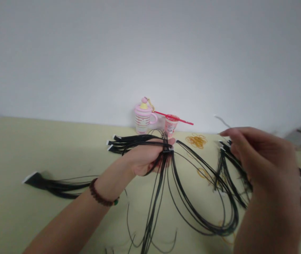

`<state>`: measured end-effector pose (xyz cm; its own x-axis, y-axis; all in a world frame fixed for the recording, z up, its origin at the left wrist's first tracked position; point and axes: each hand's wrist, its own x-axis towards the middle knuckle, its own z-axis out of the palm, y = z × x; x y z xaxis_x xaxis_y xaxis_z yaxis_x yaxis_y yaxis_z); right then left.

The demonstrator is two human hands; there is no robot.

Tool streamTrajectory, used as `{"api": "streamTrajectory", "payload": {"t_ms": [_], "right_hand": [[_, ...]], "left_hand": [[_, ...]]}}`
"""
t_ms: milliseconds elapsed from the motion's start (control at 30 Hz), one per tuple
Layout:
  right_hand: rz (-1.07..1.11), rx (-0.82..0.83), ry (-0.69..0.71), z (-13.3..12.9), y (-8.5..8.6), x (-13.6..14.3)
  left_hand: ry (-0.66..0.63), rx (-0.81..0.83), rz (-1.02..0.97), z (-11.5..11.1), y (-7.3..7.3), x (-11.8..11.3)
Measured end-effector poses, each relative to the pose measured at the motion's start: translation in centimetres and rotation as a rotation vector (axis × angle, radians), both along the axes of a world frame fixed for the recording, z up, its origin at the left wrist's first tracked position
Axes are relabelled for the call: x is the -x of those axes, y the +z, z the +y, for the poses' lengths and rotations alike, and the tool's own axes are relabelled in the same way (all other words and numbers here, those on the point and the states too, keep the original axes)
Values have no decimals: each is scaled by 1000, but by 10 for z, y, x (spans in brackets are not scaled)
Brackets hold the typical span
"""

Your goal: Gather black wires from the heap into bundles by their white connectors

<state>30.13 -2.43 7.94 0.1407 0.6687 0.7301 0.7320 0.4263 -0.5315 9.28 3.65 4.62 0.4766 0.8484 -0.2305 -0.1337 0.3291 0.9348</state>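
My left hand [150, 158] is wrapped round a bundle of black wires [154, 197] with white connectors, held above the table. Some wires loop down to the right and others hang toward the front edge; several connector ends reach out to the left over my wrist. My right hand [261, 155] is raised at the right, its thumb and forefinger pinched on a thin whitish strand [222, 120] that sticks up to the left. Its other fingers are curled.
A pink lidded mug [142, 120] and a pink cup [170, 126] with a red stick stand by the wall. Yellow rubber bands [196, 140] lie beside them. Another black wire bundle [52, 185] lies left; more wires [231, 165] lie right on the pale table [7, 148].
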Motion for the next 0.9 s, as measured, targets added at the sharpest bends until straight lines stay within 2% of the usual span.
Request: {"api": "streamTrajectory", "payload": {"t_ms": [133,267,633,900], "right_hand": [[-31,106,148,-2,-4,30],[-114,83,72,-3,-5,48],[-220,67,-35,-4,-7,50],[-253,29,-62,-2,-7,55]], "left_hand": [[13,-29,2,-1,4,0],[5,-2,-7,-2,7,0],[7,-58,-21,2,0,1],[2,-60,-31,-1,3,0]]}}
